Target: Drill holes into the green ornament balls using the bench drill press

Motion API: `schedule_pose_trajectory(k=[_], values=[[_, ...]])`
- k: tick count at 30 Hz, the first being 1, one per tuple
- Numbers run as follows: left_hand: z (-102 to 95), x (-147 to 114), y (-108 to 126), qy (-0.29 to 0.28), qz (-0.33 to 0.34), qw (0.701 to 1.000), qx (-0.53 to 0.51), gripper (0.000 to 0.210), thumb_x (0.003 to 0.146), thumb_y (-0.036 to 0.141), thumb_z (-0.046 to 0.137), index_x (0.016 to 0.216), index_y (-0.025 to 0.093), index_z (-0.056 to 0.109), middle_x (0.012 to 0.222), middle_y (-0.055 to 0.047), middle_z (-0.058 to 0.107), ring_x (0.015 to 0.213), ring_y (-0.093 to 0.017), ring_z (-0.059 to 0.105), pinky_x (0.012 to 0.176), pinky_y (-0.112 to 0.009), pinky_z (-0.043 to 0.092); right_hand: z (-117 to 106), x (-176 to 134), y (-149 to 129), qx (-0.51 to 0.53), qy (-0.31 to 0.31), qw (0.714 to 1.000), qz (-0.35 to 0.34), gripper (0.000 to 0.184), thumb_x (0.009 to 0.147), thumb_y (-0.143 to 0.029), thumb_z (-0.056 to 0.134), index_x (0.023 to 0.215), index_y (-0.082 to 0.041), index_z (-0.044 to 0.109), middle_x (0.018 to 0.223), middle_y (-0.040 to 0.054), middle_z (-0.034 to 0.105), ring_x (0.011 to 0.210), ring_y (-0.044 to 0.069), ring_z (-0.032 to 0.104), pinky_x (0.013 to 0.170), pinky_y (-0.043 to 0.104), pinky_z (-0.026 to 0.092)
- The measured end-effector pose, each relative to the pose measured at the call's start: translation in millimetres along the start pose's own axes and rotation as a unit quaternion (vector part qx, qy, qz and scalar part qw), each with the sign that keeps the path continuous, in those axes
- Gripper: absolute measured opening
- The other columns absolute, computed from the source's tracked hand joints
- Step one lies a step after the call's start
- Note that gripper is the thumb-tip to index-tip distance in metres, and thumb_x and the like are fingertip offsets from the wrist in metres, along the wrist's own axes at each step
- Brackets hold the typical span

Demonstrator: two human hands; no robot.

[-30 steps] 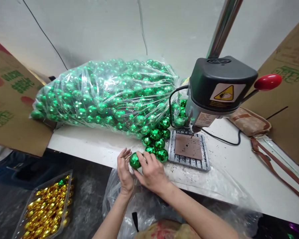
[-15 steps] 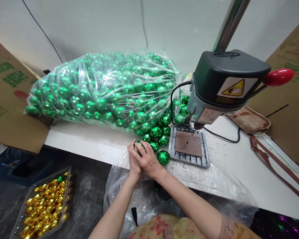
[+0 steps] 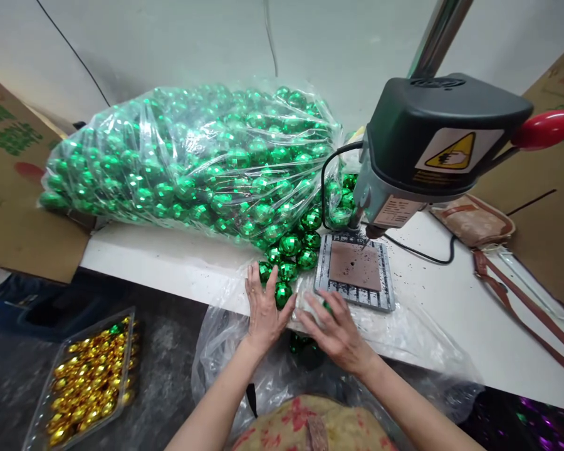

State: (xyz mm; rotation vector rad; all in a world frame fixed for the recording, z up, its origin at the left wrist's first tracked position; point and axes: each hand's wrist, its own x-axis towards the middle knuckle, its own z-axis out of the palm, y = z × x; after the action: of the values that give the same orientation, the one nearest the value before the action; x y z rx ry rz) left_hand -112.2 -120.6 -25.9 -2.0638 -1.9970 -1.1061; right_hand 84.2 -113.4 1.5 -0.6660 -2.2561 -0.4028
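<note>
My left hand point(image 3: 264, 313) is open, its fingers spread beside a cluster of shiny green faceted balls point(image 3: 290, 245) at the table's front edge. One green ball point(image 3: 283, 294) lies between its thumb and fingers. To the right, my right hand point(image 3: 334, 329) curls over another green ball point(image 3: 328, 306), mostly hidden behind the slightly blurred fingers. Just behind that hand is the drill press's slotted metal base point(image 3: 390, 285), topped by a brown board point(image 3: 355, 266) with a small hole and dark shavings. A large clear bag of green balls point(image 3: 192, 163) lies behind the cluster.
The drill press head point(image 3: 444, 134) with its red handle point(image 3: 548, 130) overhangs the base. A brown-strapped handbag point(image 3: 474, 219) lies right. Cardboard boxes point(image 3: 23, 181) flank the table. A clear tray of gold balls point(image 3: 126, 351) is lower left; plastic sheeting point(image 3: 225, 335) drapes the front edge.
My hands were together over the ball cluster. They have separated, the right one moving right and nearer to me. The ball beside the base is now under my right fingers. The view has shifted slightly.
</note>
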Motion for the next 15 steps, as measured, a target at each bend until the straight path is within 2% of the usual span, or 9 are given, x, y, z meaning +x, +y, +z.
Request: schedule_pose_trajectory(k=[4,9,12,15], values=[[-1.9,7,-7,0.006,-0.006,1.000,0.017,0.076,0.089,0.044,0.065,0.154,0.023,0.032,0.162,-0.022,0.022,0.153,-0.041,0.020,0.118,-0.066,0.029,-1,-26,4,-0.022,-0.013,0.990,0.137,0.045,0.079,-0.014,0.070,0.123,-0.019,0.065,0.131,0.0179,0.063,0.121,0.034,0.053,0.089,0.050,0.055],[-4.8,8,-12,0.001,0.017,1.000,0.012,0.087,0.084,0.049,0.071,0.155,0.021,0.028,0.161,-0.024,0.023,0.153,-0.043,0.020,0.117,-0.067,0.028,-8,-36,6,0.077,0.002,0.961,0.265,0.035,0.082,-0.018,0.068,0.115,-0.027,0.070,0.124,0.0129,0.068,0.110,0.028,0.061,0.091,0.049,0.055],[-5.9,5,-10,0.009,0.034,0.999,0.013,0.091,0.081,0.048,0.074,0.155,0.022,0.027,0.161,-0.024,0.023,0.153,-0.043,0.019,0.118,-0.066,0.027,-20,-31,6,0.198,0.019,0.911,0.361,0.023,0.087,-0.026,0.063,0.108,-0.027,0.071,0.116,0.0093,0.069,0.107,0.022,0.064,0.095,0.042,0.054],[-5.3,3,-8,0.024,0.036,0.999,0.013,0.093,0.080,0.047,0.076,0.155,0.022,0.026,0.160,-0.024,0.024,0.153,-0.042,0.021,0.118,-0.066,0.028,-30,-21,6,0.326,0.036,0.821,0.468,0.019,0.091,-0.035,0.057,0.095,-0.023,0.071,0.102,0.0062,0.070,0.098,0.017,0.066,0.090,0.033,0.053]])
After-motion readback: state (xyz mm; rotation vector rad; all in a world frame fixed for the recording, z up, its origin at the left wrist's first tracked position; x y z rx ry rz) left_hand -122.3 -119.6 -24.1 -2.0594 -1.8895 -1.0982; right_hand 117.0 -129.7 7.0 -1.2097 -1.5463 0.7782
